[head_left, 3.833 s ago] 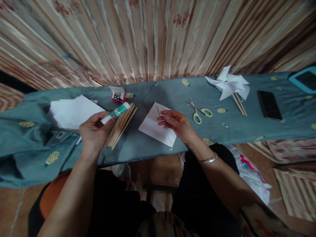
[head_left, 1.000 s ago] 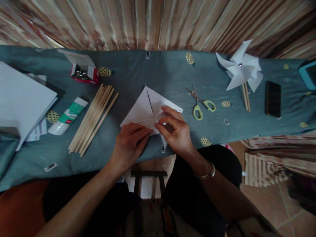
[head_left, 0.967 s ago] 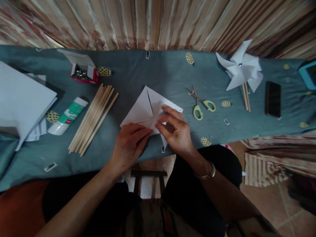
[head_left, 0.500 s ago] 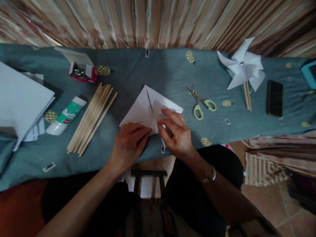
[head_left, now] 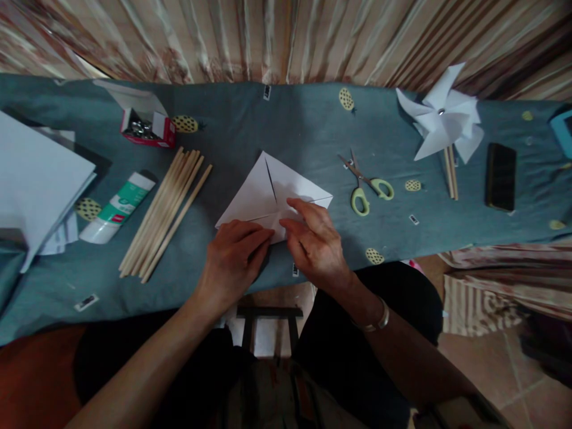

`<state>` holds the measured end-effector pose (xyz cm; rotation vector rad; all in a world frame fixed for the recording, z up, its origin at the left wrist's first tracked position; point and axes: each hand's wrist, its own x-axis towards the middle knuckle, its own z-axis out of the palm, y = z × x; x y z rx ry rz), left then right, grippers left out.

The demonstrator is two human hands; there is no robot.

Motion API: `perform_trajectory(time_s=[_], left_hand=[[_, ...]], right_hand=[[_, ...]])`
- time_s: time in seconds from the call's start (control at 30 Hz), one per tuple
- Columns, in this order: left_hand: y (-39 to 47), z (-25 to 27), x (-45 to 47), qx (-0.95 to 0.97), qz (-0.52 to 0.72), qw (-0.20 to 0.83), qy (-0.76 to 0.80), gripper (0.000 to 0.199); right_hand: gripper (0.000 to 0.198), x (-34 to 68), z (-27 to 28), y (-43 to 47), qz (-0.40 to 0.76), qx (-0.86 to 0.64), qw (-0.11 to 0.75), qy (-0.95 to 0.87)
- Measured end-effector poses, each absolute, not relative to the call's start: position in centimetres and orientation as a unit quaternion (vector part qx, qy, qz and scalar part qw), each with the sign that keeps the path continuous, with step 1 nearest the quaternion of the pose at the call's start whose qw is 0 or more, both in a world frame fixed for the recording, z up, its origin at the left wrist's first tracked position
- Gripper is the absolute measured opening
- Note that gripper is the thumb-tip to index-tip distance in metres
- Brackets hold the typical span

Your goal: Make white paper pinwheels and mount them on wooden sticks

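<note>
Frame centre: your left fingers point(head_left: 258, 236) pressed together on paper point(head_left: 252, 193), right fingers point(head_left: 307, 210) spread; uneven pressure could tear it.

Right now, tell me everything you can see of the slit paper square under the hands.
The paper square looks white, thin and plain. It lies roughly flat on the teal tablecloth, turned like a diamond. Slits run inward from its far, left and right corners; the hands hide the near corner. The left hand touches its near-left edge, and the right hand covers its near-right part.
</note>
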<state>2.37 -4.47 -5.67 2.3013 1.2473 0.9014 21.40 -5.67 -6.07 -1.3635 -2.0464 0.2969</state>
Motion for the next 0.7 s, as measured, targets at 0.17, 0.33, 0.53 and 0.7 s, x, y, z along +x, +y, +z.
perform_trajectory(time_s=[0.17, 0.33, 0.53, 0.7], left_hand=[[-4.48, -5.72, 2.33, 0.822, 0.329, 0.178, 0.430, 0.014], [-4.52, -5.81, 2.32, 0.821, 0.326, 0.175, 0.434, 0.015], [-4.50, -5.63, 2.40, 0.823, 0.332, 0.171, 0.428, 0.014], [-4.46, -5.64, 2.49, 0.824, 0.332, 0.165, 0.429, 0.013]], right_hand=[[0.029, 21.28, -6.13, -5.66, 0.103, -0.521, 0.319, -0.785], [0.032, 21.28, -6.40, -5.56, 0.097, -0.513, 0.320, -0.790], [0.032, 21.26, -6.70, -5.45, 0.079, -0.509, 0.313, -0.797], [0.032, 21.11, -6.80, -5.51, 0.056, -0.511, 0.293, -0.806]])
